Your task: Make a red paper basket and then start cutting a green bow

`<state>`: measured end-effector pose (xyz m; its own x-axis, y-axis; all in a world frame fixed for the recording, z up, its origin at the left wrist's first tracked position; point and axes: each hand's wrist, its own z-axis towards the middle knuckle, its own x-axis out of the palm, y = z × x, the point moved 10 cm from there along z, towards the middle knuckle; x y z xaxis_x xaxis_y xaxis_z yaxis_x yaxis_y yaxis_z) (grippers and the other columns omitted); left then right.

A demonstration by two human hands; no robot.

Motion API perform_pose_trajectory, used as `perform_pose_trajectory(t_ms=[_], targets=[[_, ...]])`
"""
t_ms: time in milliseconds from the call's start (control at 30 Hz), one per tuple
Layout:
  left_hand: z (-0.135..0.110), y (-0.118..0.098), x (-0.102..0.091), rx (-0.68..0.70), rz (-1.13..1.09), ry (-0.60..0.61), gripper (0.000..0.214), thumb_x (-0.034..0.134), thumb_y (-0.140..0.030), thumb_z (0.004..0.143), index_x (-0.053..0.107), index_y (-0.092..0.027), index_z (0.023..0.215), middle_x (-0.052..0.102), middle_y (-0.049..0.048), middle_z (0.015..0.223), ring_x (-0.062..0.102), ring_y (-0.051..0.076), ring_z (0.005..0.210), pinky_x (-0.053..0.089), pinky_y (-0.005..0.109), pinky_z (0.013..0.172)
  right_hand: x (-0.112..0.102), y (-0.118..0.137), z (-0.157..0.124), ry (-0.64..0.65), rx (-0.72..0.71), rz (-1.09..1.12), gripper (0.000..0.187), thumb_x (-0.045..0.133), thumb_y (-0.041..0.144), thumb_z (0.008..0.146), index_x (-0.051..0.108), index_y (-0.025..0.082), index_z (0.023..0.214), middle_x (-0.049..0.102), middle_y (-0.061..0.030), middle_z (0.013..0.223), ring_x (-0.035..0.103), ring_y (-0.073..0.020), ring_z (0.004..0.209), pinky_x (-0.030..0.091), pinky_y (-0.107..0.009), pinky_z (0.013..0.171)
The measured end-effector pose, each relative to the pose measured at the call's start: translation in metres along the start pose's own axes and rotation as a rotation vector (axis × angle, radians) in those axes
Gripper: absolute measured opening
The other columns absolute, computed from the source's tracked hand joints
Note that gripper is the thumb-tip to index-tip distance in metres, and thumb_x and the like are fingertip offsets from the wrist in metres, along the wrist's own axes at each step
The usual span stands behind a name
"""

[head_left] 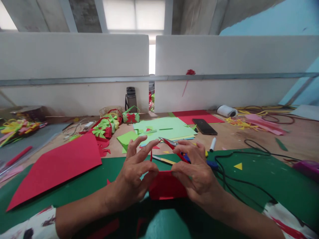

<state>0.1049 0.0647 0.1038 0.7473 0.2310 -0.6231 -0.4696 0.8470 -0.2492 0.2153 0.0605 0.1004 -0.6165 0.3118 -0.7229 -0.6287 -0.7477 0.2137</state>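
Between my two hands is a small red box-like piece (pixel 167 186), seemingly of stiff paper or felt, held above the green mat (pixel 104 179). My left hand (pixel 139 169) pinches its upper left corner between thumb and forefinger, the other fingers raised. At its upper right corner my right hand (pixel 193 166) pinches in the same way. A narrow red strip (pixel 178 152) rises behind the piece, partly hidden by my right fingers. Just beyond lie a yellow-and-pale slim tool (pixel 163 160) and a metal-bladed tool (pixel 164 140), mostly covered. A blue-handled tool (pixel 212 164) shows beside my right hand.
A large red sheet (pixel 64 162) lies left. Pale green sheets (pixel 166 127), a black phone (pixel 204 126) and a white marker (pixel 212 144) are ahead. Several green and red paper crafts (pixel 104 127) stand near a dark bottle (pixel 131 98). A black cable (pixel 239 179) crosses right.
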Motion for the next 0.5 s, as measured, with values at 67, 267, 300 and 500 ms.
perform_pose_trajectory(t_ms=[67,267,300,500], targets=[[0.000,0.001,0.002,0.007,-0.005,0.020,0.020,0.051,-0.001,0.080,0.059,-0.018,0.074,0.045,0.0080,0.138,0.025,0.031,0.132,0.021,0.057,0.105,0.003,-0.003,0.000,0.015,0.018,0.016,0.024,0.044,0.005,0.083,0.059,0.020,0.073,0.046,-0.0072,0.113,0.034,-0.0293,0.124,0.012,-0.061,0.099],[-0.003,0.053,-0.011,-0.411,-0.422,-0.168,0.053,0.073,-0.023,0.071,0.047,-0.021,0.118,0.045,0.0121,0.137,0.032,0.028,0.131,0.026,0.050,0.106,-0.006,-0.020,0.004,-0.064,0.158,0.088,0.017,0.049,0.011,0.083,0.059,0.021,0.073,0.050,-0.0076,0.120,0.035,-0.0302,0.126,0.024,-0.057,0.099],[-0.008,0.066,0.000,-0.564,-0.592,-0.142,0.066,0.075,-0.030,0.068,0.042,-0.020,0.124,0.046,0.0138,0.136,0.037,0.029,0.128,0.031,0.048,0.104,-0.006,-0.024,0.004,-0.066,0.189,0.109,0.016,0.049,0.013,0.084,0.058,0.021,0.073,0.051,-0.0076,0.121,0.036,-0.0297,0.126,0.027,-0.056,0.099],[-0.041,0.053,0.080,-1.043,-1.347,0.257,0.050,0.076,-0.036,0.067,0.062,-0.012,0.108,0.070,0.0127,0.096,0.067,0.024,0.083,0.049,0.035,0.078,0.007,-0.035,0.005,0.055,0.322,0.162,0.016,0.052,0.017,0.082,0.059,0.021,0.068,0.051,-0.0059,0.128,0.030,-0.0305,0.131,0.020,-0.063,0.101]])
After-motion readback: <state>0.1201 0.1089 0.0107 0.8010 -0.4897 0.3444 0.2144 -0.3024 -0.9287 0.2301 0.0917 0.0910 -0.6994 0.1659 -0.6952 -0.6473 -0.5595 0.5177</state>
